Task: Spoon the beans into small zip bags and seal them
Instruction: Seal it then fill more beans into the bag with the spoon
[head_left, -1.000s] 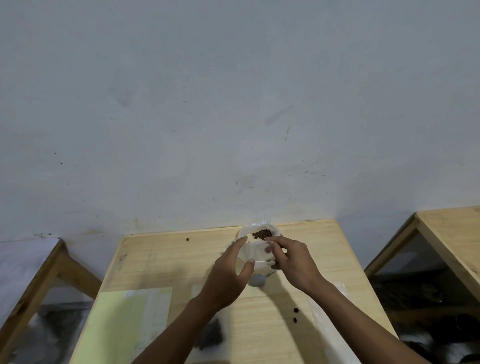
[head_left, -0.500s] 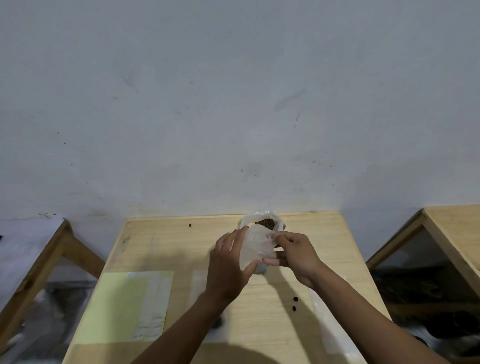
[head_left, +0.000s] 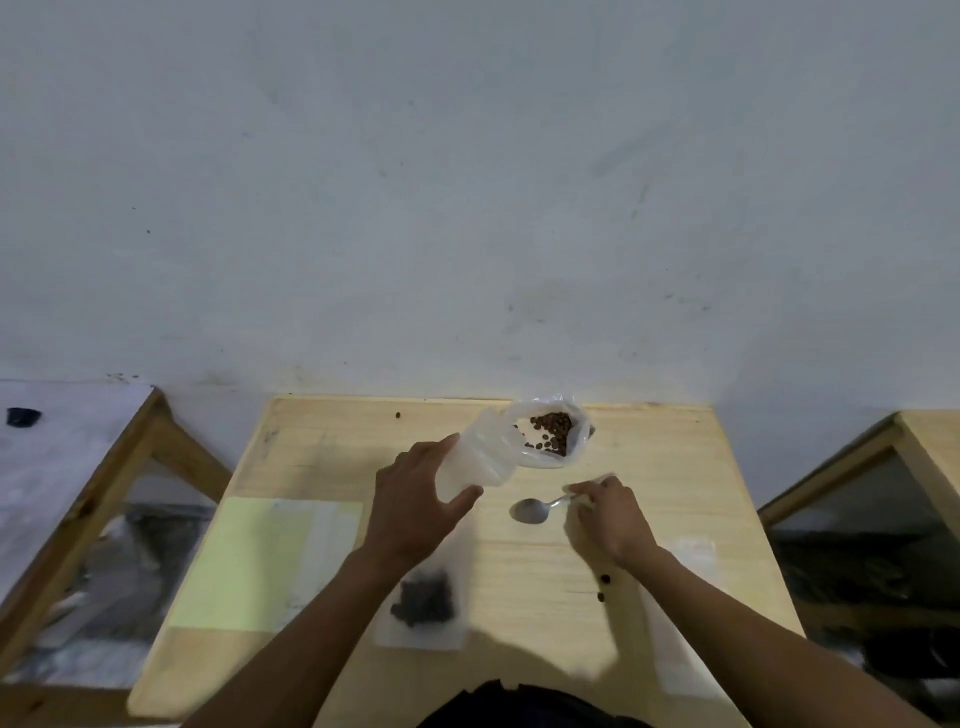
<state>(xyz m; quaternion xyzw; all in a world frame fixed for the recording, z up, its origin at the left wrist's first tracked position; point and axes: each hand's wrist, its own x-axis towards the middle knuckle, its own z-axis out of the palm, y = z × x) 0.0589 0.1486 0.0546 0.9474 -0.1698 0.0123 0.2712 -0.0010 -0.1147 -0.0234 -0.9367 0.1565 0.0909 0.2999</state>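
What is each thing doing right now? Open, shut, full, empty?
Bean bag: open, beans inside.
Small bag: empty, held by left hand.
Spoon: empty, handle pinched by right hand.
Filled bag: lying flat, beans inside.
Loose beans: spilled on table.

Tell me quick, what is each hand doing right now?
Left hand: holding an empty small zip bag, fingers curled round it.
Right hand: pinching the handle of the spoon.
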